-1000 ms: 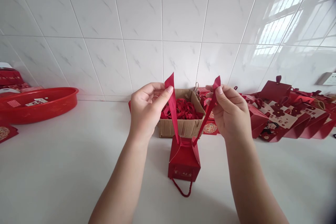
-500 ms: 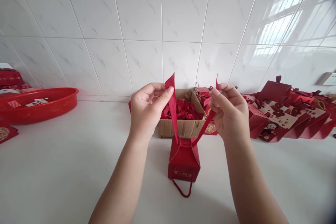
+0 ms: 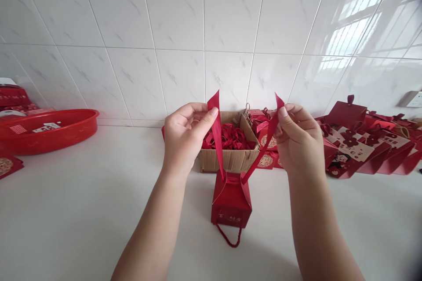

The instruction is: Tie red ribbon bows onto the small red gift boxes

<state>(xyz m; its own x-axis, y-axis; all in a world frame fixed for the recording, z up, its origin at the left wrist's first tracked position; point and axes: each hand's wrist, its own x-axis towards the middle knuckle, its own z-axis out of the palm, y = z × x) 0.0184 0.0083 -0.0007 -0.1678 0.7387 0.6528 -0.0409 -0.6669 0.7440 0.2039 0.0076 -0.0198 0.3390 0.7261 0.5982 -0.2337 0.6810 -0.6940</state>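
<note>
A small red gift box [image 3: 231, 202] stands on the white counter [image 3: 125, 210] in front of me, with a twisted rope handle [image 3: 231, 243] hanging down its near side. From its top, the two ends of a red ribbon [image 3: 216, 140] rise apart in a V. My left hand [image 3: 188, 138] pinches the left end between thumb and fingers, the pointed tip sticking up above. The right end is pinched in my right hand [image 3: 298, 138] at about the same height, its slanted tip also showing. Both ribbon ends look taut.
Behind the gift box is an open cardboard box [image 3: 227, 161] full of red ribbons [image 3: 231, 137]. Several decorated red boxes [image 3: 349, 140] line the right side. A red oval basin [image 3: 66, 134] sits at the left, near a tiled wall [image 3: 178, 17].
My right hand has moved outward to the right, spreading the right ribbon end wider and turning its tip into view. My left hand and the gift box have barely moved.
</note>
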